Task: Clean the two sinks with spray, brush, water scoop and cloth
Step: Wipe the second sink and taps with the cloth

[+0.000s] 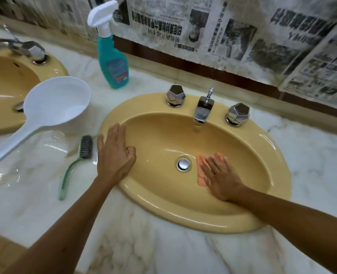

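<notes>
The right hand point(221, 178) presses a small orange cloth point(202, 171) flat inside the yellow oval ceramic sink point(262, 186), beside its chrome drain point(183, 164) (fingers spread); the left hand point(115, 155) rests on the rim.

The 2 sinks, near point(262, 151) and far point(3, 80), look like glossy glazed ceramic. The tap knobs point(238, 114) are shiny faceted metal. Countertop point(163, 250) is polished marble, wet. Scoop point(57, 103) is smooth white plastic; cloth point(201, 161) is soft, matt.
</notes>
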